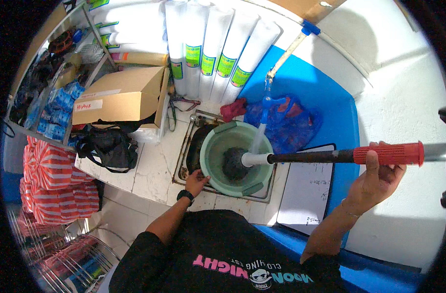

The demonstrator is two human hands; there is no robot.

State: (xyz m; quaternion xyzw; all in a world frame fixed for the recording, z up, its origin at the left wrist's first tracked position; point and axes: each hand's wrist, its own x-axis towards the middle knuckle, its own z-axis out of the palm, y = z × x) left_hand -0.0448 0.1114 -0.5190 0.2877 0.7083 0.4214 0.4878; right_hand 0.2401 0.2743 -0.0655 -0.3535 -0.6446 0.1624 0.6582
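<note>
My right hand (374,183) grips the red ribbed sleeve on the long handle of a mop (311,156), its thumb lying over the front. From there the dark pole runs left to a white collar. The dark mop head (235,163) rests inside a pale green basin (210,158). At the basin's near left rim, the fingers of my left hand (196,184) hold its edge. Water falls from a blue tap (267,102) beside the collar. Beneath the basin is a metal-edged sink (181,168) with brown stains. What is under the mop head is hidden.
A blue plastic bag (286,129) and a whiteboard (305,195) lie right of the basin. To the left are a black bag (108,149) and a cardboard box (123,97). White rolls (215,53) stand behind. Red-striped bundles (59,183) are stacked below the counter.
</note>
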